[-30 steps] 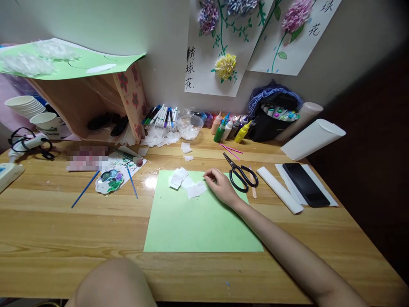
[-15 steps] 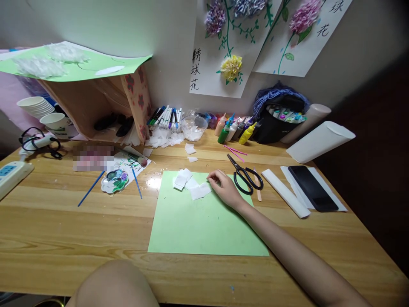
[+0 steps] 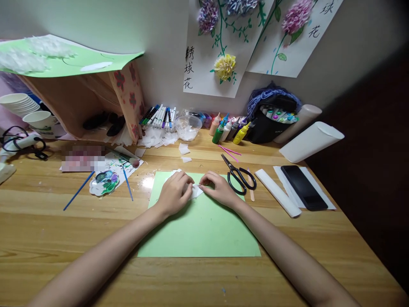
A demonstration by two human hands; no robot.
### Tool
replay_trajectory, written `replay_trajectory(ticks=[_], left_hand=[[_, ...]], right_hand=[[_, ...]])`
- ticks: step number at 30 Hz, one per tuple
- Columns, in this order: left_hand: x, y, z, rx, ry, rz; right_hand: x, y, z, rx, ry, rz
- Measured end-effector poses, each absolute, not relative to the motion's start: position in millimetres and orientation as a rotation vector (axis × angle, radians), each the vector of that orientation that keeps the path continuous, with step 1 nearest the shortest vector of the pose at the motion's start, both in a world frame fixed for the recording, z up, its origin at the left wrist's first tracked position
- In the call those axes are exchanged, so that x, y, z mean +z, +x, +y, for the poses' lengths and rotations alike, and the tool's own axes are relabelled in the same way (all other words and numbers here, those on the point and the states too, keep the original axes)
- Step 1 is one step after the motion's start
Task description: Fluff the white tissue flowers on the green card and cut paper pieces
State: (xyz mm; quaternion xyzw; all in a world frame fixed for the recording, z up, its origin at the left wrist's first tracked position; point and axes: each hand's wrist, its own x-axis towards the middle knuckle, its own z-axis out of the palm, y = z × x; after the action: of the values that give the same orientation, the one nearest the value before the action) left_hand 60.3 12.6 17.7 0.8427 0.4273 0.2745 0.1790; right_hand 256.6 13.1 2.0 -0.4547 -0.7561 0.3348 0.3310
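A light green sheet of paper [image 3: 201, 230] lies on the table, with small white paper pieces [image 3: 196, 192] near its far edge. Over these pieces my left hand [image 3: 175, 192] is closed, fingers curled and thumb near the index finger, at the edge of the white paper. From the other side my right hand [image 3: 220, 189] pinches the white paper between thumb and fingertip. My left hand covers most of the pieces. Black-handled scissors [image 3: 237, 172] lie just beyond my right hand, partly on the green sheet.
To the right lie a white folded strip [image 3: 277, 192], a phone [image 3: 303, 187] and a white roll [image 3: 311, 143]. Paint bottles [image 3: 241, 133], markers [image 3: 159, 117] and a clear bowl [image 3: 188, 128] stand along the wall. A paint palette [image 3: 104, 183] and brushes sit left.
My left hand and forearm have come into view from the left and reached the white paper pieces. My right hand remains beside them. The view has shifted slightly right.
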Motion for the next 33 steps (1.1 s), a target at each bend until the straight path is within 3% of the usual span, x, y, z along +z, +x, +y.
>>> replay_trajectory(ticks=[17, 33], left_hand=[[10, 58, 15, 0.949, 2.298, 1.169], [16, 58, 9, 0.815, 2.422, 0.987]], right_hand=[[5, 255, 8, 0.982, -1.177, -1.723], [-6, 258, 18, 1.111, -1.214, -1.428]])
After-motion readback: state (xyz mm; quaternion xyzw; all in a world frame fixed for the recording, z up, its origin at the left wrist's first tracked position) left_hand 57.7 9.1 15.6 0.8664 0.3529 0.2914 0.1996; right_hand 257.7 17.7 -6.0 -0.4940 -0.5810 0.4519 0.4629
